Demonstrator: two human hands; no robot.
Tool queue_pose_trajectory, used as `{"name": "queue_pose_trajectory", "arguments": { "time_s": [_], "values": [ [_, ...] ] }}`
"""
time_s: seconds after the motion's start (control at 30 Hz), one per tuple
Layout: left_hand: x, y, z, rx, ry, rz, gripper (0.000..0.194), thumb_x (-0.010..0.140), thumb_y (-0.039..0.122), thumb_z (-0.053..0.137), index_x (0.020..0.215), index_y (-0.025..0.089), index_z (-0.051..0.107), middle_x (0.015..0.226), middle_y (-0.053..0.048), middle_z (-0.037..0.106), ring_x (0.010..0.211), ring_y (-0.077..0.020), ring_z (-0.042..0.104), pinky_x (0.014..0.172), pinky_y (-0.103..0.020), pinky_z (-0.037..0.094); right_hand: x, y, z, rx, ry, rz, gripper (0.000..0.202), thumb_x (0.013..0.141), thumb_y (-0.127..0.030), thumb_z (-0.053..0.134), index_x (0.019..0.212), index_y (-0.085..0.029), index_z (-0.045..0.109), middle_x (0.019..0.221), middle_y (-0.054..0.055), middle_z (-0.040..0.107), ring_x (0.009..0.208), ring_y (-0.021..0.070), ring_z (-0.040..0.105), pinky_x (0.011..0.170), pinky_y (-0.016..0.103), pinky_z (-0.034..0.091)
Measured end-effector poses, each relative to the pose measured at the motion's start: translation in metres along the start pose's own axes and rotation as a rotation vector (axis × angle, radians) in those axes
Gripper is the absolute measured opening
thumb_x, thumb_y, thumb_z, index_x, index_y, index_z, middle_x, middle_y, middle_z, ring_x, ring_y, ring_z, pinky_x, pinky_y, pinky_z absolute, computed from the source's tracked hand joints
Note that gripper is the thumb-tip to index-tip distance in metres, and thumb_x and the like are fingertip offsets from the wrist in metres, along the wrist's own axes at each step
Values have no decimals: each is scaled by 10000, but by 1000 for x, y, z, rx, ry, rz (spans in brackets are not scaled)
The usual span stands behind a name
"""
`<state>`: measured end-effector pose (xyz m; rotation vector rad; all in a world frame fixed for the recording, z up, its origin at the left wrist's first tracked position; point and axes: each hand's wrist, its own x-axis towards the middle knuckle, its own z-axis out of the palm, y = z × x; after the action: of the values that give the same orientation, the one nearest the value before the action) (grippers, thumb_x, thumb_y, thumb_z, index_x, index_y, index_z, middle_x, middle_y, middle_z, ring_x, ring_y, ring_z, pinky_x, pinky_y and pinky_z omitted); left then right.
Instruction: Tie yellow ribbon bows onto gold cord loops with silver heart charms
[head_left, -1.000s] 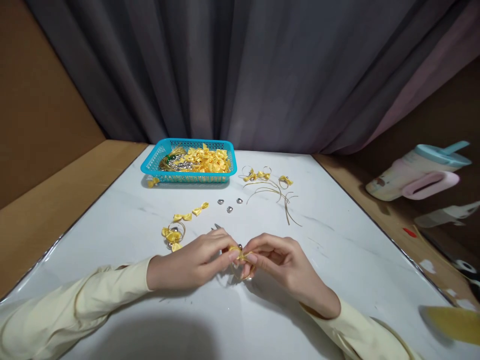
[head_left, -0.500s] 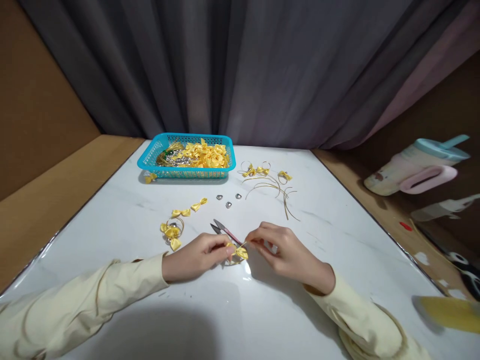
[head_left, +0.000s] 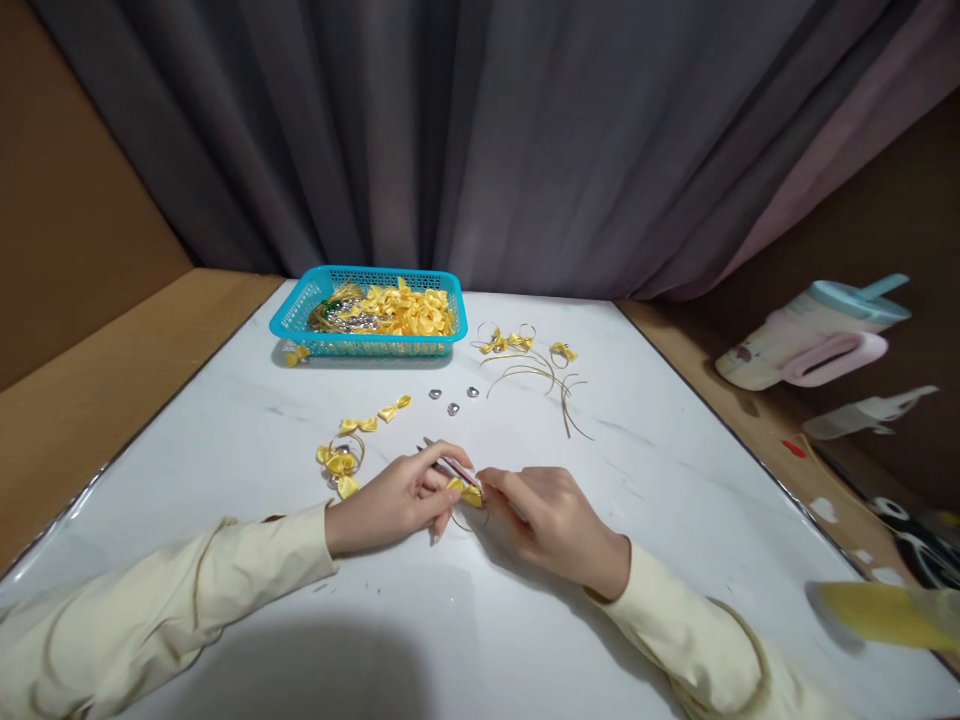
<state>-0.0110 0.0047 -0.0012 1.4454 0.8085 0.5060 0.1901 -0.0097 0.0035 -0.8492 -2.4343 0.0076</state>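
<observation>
My left hand (head_left: 390, 503) pinches a small yellow ribbon bow (head_left: 466, 491) fixed to a thin gold wire ring, just above the white table (head_left: 675, 480). My right hand (head_left: 544, 512) is pressed close to it from the right. Its curled fingertips close on the pink handle of a small pair of snips (head_left: 448, 463), whose metal tip points away to the left behind my left fingers. Both sleeves are pale yellow.
A blue basket (head_left: 300, 322) of yellow bows and wire stands at the back. In front of it lie loose bows (head_left: 375, 418), a finished ring with bows (head_left: 339, 465), three silver hearts (head_left: 452, 398), gold wires (head_left: 559, 385) and more rings (head_left: 517, 340). A pink-handled cup (head_left: 814, 335) sits off the table's right edge.
My right hand has let go of the wire end and moved left onto the snips. My left hand keeps the bow and has shifted slightly up toward the snips.
</observation>
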Motion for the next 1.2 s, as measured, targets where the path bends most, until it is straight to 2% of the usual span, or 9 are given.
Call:
{"name": "queue_pose_trajectory", "arguments": {
  "time_s": [0.2, 0.37, 0.57, 0.67, 0.73, 0.83, 0.97, 1.07, 1.2],
  "values": [
    [0, 5, -2, 135, -93, 1, 166, 845, 278, 494, 911, 141, 560, 517, 58, 482, 492, -95, 430, 516, -209, 342, 2, 2, 0, -163, 65, -109, 178, 902, -84, 374, 926, -99, 550, 516, -18, 506, 428, 113, 387, 452, 260, 266],
    [3, 6, 0, 294, -14, 22, 204, 817, 288, 524, 712, 135, 608, 628, 25, 498, 577, -98, 389, 523, -213, 297, 3, 1, 4, -68, 57, -85, 197, 913, -111, 372, 969, -94, 561, 549, 0, 531, 466, 125, 430, 460, 259, 285],
    [3, 4, -1, 292, -64, -8, 183, 800, 300, 550, 792, 141, 641, 680, 3, 553, 614, -112, 436, 554, -216, 327, 0, 1, 7, 94, 101, 148, 158, 892, -99, 396, 927, -136, 546, 533, -28, 541, 419, 92, 438, 437, 216, 333],
    [1, 5, -1, 276, -47, -11, 164, 793, 289, 559, 884, 164, 613, 629, 36, 470, 568, -100, 401, 521, -209, 303, 2, -2, 4, 201, 107, 291, 118, 901, -124, 420, 955, -149, 521, 549, -37, 573, 423, 72, 491, 431, 169, 384],
    [0, 6, -1, 247, -37, -9, 188, 798, 263, 551, 970, 189, 558, 615, 61, 419, 541, -92, 371, 506, -201, 288, 5, -4, 0, 396, 90, 441, 90, 897, -164, 453, 927, -159, 537, 573, -24, 600, 477, 83, 558, 453, 165, 423],
    [-1, 6, -1, 218, -32, 10, 178, 806, 229, 537, 972, 209, 475, 629, 74, 444, 539, -87, 377, 513, -199, 291, 9, -7, -4, 757, 79, 656, 88, 866, -239, 524, 860, -168, 577, 686, 21, 661, 527, 110, 601, 495, 209, 463],
    [-1, 4, 0, 227, 0, 18, 181, 809, 245, 543, 932, 207, 415, 668, 63, 498, 559, -94, 409, 527, -210, 310, 12, -8, -9, 1064, 125, 756, 140, 816, -294, 608, 849, -158, 597, 830, 69, 694, 626, 131, 619, 570, 249, 478],
    [-1, 1, 1, 219, 45, 26, 234, 810, 269, 552, 976, 209, 398, 741, 44, 528, 576, -95, 427, 532, -216, 325, 14, -10, -12, 1211, 162, 852, 178, 756, -302, 685, 793, -150, 601, 755, 56, 700, 590, 114, 586, 594, 254, 470],
    [-2, 1, 2, 250, 93, 36, 185, 827, 276, 534, 945, 211, 407, 782, 32, 558, 556, -87, 410, 500, -208, 297, 18, -10, -12, 1350, 163, 976, 213, 704, -293, 735, 738, -141, 591, 613, 21, 663, 522, 95, 540, 512, 220, 416]
  ]
}}
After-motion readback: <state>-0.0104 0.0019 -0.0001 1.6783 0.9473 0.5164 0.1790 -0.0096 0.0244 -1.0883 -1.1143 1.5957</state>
